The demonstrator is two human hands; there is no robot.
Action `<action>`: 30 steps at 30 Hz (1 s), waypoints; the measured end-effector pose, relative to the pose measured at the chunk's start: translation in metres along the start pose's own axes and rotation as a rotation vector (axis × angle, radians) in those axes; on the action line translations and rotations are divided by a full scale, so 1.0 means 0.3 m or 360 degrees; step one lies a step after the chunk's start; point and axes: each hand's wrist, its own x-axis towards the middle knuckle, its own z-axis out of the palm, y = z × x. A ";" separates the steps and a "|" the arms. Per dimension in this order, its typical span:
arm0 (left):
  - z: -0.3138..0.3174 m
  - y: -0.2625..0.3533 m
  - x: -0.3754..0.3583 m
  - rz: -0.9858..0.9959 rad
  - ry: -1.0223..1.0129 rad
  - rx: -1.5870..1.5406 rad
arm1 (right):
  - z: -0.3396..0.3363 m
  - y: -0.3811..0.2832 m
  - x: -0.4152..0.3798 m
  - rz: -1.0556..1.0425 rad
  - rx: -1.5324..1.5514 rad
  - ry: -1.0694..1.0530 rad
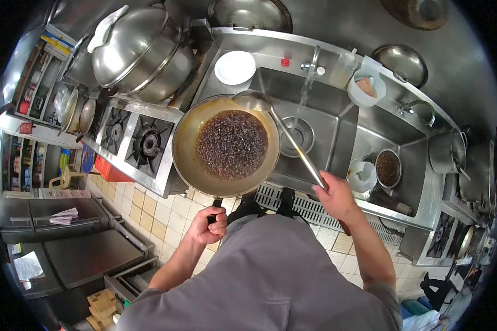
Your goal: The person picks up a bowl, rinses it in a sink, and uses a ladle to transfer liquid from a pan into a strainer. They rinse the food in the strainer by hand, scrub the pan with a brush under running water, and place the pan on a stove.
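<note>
My left hand (208,225) is wrapped round the black handle of a wide frying pan (183,160). Dark brown, glossy grains or sauce (233,144) lie pooled in the middle of the pan, which is held in front of me between the stove and the sink. My right hand (337,196) grips the long handle of a metal ladle (253,101). The ladle's bowl overlaps the pan's far rim in this view, and its handle slants down across the sink to my fingers.
Water runs from a tap (313,63) into the left sink basin (337,124). A white plate (235,68) lies behind the pan. Gas burners (150,143) and a large domed steel pot (132,49) stand left. The right basin holds a bowl of dark contents (389,168) and a white jug (362,176).
</note>
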 end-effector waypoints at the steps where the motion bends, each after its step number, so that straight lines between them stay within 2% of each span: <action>1: 0.016 0.006 0.006 0.0012 0.0044 0.0039 | 0.010 -0.024 0.031 0.0042 -0.0105 -0.0069; 6: 0.030 0.042 0.037 0.0002 0.0050 0.0085 | 0.090 0.030 0.162 0.0019 -0.0372 -0.0136; 9: 0.031 0.051 0.061 -0.0043 0.0033 0.0020 | 0.115 0.034 0.179 0.0210 -0.0213 -0.0270; 12: 0.035 0.050 0.079 -0.0088 0.0018 -0.0007 | 0.150 0.051 0.133 0.0216 -0.0072 -0.0446; 13: 0.038 0.041 0.081 -0.0085 0.0020 0.0013 | 0.129 -0.025 0.119 0.0594 0.0287 -0.0616; 14: 0.047 0.037 0.084 -0.0087 0.0029 0.0000 | 0.130 -0.037 0.116 0.0602 0.0286 -0.0629; 17: 0.060 0.023 0.076 -0.0033 0.0128 0.0056 | 0.120 -0.073 0.107 0.1135 0.1083 -0.0758; 18: 0.060 0.023 0.072 -0.0039 0.0151 0.0044 | 0.099 -0.091 0.113 0.1146 0.1089 -0.0767; 20: 0.058 0.020 0.067 -0.0051 0.0176 0.0036 | 0.047 -0.114 0.116 0.1317 0.1769 -0.0746; 26: 0.059 0.009 0.067 -0.0085 0.0041 -0.0112 | -0.050 -0.136 0.081 0.1274 0.1662 -0.0854; 28: 0.061 0.008 0.069 -0.0097 -0.0017 -0.0232 | -0.085 -0.169 0.058 0.1307 0.1652 -0.0637; 30: 0.067 0.005 0.071 -0.0093 -0.0005 -0.0217 | -0.130 -0.181 0.030 0.1256 0.1643 -0.0609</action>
